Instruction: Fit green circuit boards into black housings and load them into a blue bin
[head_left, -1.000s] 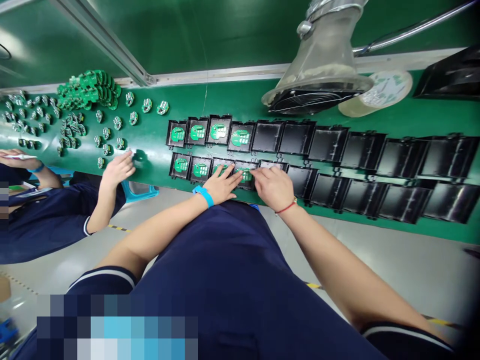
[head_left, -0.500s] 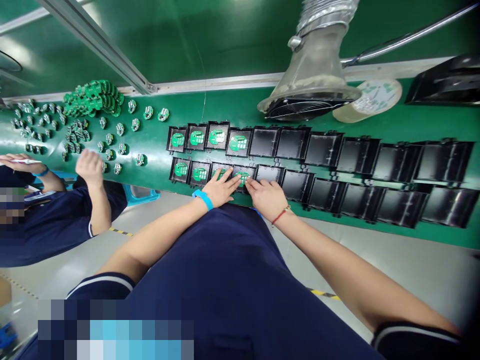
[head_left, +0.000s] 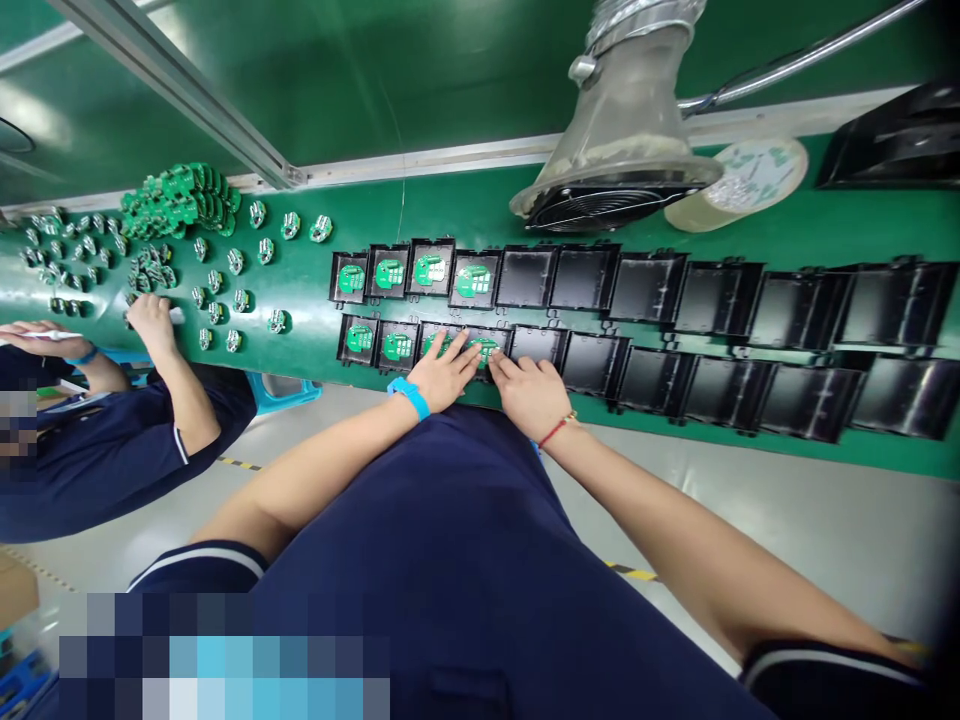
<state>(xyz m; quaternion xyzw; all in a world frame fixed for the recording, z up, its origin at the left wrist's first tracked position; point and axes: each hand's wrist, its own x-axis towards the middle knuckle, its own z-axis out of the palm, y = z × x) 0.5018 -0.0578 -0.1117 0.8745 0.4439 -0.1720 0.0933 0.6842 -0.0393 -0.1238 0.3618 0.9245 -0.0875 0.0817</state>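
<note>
Two rows of black plastic housings [head_left: 645, 285] lie on a green bench [head_left: 300, 290]. The leftmost ones hold round green circuit boards [head_left: 389, 272]. My left hand [head_left: 442, 370], with a blue wristband, lies flat with fingers stretched over the near-row housings and touches a green board [head_left: 485, 349]. My right hand [head_left: 529, 392], with a red cord at the wrist, presses its fingertips on the same board's housing from the right. Neither hand grips anything that I can see.
A clear fume hood with a duct [head_left: 619, 130] hangs over the bench's back. A tape roll [head_left: 739, 180] lies beside it. Loose green boards [head_left: 180, 195] and small parts [head_left: 217, 285] lie at left, where another person's hand [head_left: 146, 315] rests.
My hands stayed on the same near-row housing, my right hand shifting slightly left. The other person's hand moved left along the bench among the small parts.
</note>
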